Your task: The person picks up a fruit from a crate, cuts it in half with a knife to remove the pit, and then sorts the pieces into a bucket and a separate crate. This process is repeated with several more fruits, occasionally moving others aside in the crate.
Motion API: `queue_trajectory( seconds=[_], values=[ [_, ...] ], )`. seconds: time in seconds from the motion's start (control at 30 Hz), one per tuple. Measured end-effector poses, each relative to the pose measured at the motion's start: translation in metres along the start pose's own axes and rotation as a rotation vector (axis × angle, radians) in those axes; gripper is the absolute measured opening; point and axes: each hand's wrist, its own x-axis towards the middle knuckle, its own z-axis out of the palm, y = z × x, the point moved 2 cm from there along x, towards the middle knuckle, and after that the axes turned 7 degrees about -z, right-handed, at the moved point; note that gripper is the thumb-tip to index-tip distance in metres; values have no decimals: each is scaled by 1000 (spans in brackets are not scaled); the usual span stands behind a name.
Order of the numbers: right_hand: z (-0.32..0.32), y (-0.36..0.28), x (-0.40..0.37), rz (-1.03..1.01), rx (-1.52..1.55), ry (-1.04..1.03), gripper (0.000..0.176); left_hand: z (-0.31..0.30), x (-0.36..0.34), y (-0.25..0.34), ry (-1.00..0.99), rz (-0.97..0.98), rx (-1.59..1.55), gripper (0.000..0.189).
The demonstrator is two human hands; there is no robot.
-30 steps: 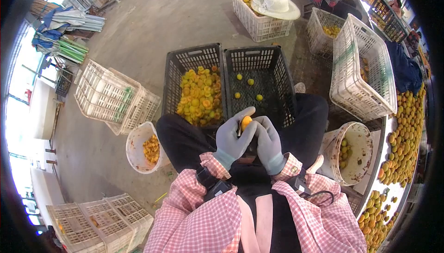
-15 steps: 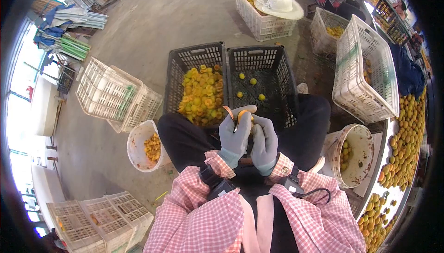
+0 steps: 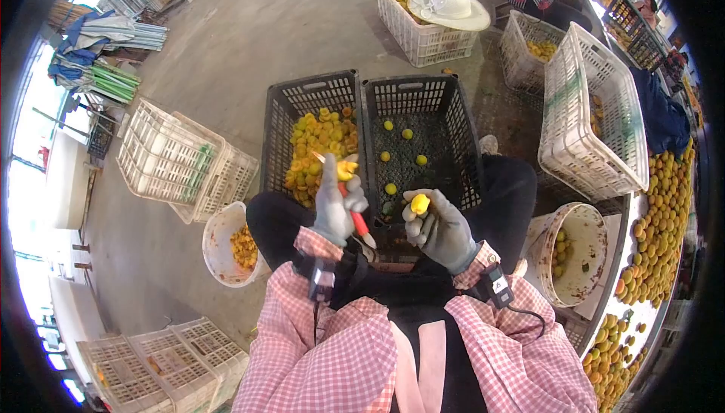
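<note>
My gloved left hand [image 3: 334,203] is closed around a red-handled tool [image 3: 355,220] whose exact kind I cannot make out. A yellow piece of cut apricot [image 3: 347,170] shows at its fingers, in front of the left black crate [image 3: 276,111], which is heaped with cut apricots [image 3: 325,135]. Between the thumb and fingers of my gloved right hand [image 3: 442,233] sits another yellow apricot piece [image 3: 420,204]. That hand is at the near edge of the right black crate [image 3: 461,118], where several whole yellow-green apricots [image 3: 407,134] lie scattered.
White buckets stand left [image 3: 215,239] and right [image 3: 540,262] of my knees. White crates [image 3: 162,148] are on the left, and a tall one [image 3: 589,141] at right. A hat [image 3: 451,6] rests on a filled crate. Fruit [image 3: 657,224] covers the right-hand table.
My hands have moved apart, the left toward the cut apricots, the right slightly rightward and down. The red-handled tool has come into view. One more apricot lies in the right crate.
</note>
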Motion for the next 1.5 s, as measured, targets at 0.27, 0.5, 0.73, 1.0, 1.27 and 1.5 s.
queue_trajectory(
  seconds=[0.27,0.5,0.73,1.0,1.27,1.5],
  values=[
    [-41,11,14,69,65,192,28,-76,20,32,1,-69,-284,61],
    [-39,27,53,173,-212,363,28,-73,-80,105,-398,310,-489,60],
    [58,96,128,541,-327,177,29,-137,-188,121,-208,672,-585,64],
    [123,271,178,587,-221,-179,38,-174,-239,114,-329,819,-466,64],
    [80,125,134,794,-512,-215,36,-156,-153,134,-435,632,-576,53],
    [-145,17,160,199,-397,660,29,-103,-36,158,-337,386,-558,57]
  ],
)
